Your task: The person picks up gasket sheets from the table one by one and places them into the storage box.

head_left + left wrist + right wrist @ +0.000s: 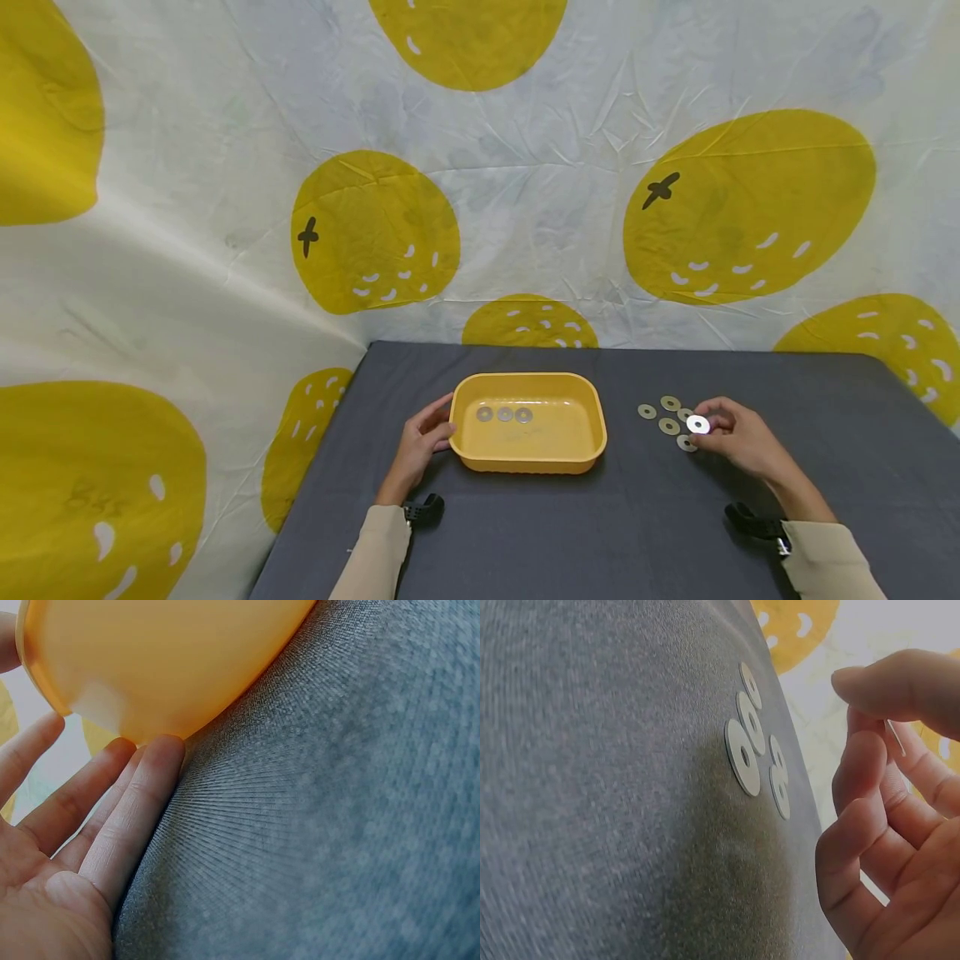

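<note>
At the left end of the yellow plastic tray (pixel 528 464) is my left hand (pixel 415 450). Its straight, spread fingers (pixel 124 832) touch the tray's outer wall low down, and the thumb lies at the rim. Three flat metal washers (pixel 505 414) lie in a row on the tray floor. My right hand (pixel 738 437) pinches one shiny washer (pixel 698 424) between thumb and fingertips, raised above the table; the right wrist view shows this washer edge-on. Under and beside that hand, several more washers (pixel 742 757) lie flat on the cloth.
A dark grey cloth (pixel 547 533) covers the table. Behind it and along its left side hangs a white curtain (pixel 540 225) printed with large yellow fruit. Each wrist wears a black strap (pixel 753 523) below a beige sleeve (pixel 828 554).
</note>
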Tool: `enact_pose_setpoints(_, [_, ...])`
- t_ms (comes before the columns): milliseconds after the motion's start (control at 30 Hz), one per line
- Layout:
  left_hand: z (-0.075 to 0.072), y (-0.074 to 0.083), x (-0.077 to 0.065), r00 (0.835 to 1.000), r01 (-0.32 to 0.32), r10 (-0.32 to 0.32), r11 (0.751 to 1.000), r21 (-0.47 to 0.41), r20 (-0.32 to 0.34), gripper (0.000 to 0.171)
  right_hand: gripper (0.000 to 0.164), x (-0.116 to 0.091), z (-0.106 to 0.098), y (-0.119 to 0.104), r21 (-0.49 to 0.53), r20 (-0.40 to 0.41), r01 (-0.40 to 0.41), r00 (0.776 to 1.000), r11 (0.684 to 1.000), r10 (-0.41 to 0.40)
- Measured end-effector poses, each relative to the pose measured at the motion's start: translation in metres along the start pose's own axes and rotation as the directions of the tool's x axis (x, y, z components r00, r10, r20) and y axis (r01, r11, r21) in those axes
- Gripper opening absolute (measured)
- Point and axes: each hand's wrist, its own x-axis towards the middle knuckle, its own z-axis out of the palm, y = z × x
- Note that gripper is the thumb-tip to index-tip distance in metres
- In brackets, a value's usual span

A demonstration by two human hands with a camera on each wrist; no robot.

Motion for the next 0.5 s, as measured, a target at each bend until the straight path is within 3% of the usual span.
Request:
enact_pose_setpoints(200, [0.000, 0.000, 0.000, 1.000, -0.007, 0.007, 1.000, 0.006, 0.006, 0.055, 0.042, 0.000, 0.002, -0.006, -0.027, -0.010, -0.015, 1.000, 1.000, 0.014])
enact_pose_setpoints(500, [0.001, 0.001, -0.001, 1.000, -0.016, 0.016, 1.000, 0.019, 0.005, 0.056, 0.040, -0.001, 0.007, -0.014, -0.059, -0.068, 0.038, 0.997, 0.998, -0.042])
